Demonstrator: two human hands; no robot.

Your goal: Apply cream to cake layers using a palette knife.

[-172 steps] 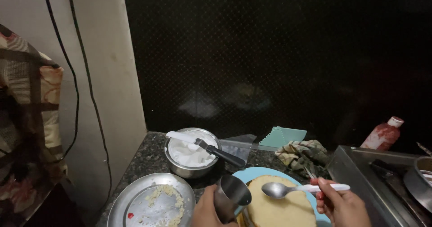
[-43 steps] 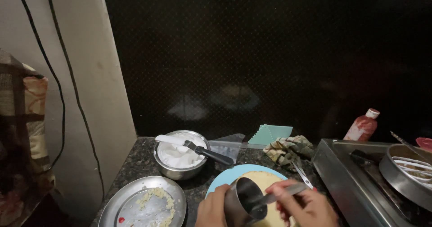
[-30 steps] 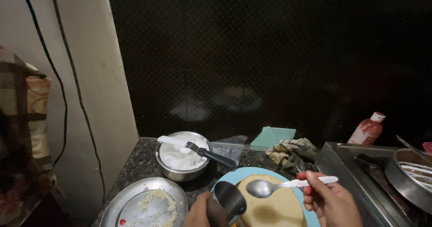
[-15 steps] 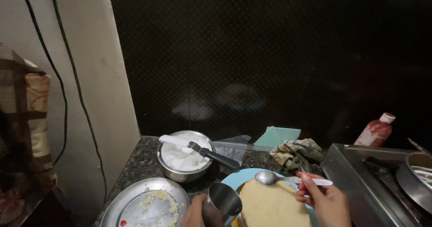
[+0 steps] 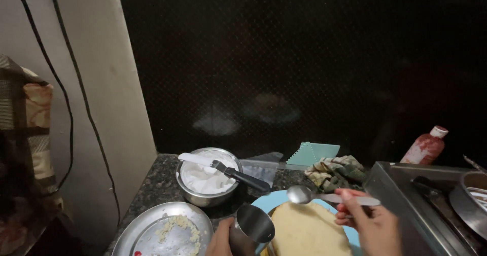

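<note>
My left hand grips a small steel cup at the bottom edge, tilted toward me. A metal spoon is held level in my right hand, its bowl over the far edge of a pale round cake layer. The cake lies on a light blue plate. Both hands are partly cut off by the frame's bottom edge.
A steel bowl of white cream with a black-handled spatula across it stands behind the cup. A steel plate with crumbs lies left. A crumpled cloth, a teal scraper, a red-smeared bottle and a stove are right.
The spoon went into the cup, came out and now hovers over the cake's far edge. My right hand has shifted slightly left and down since half a second ago.
</note>
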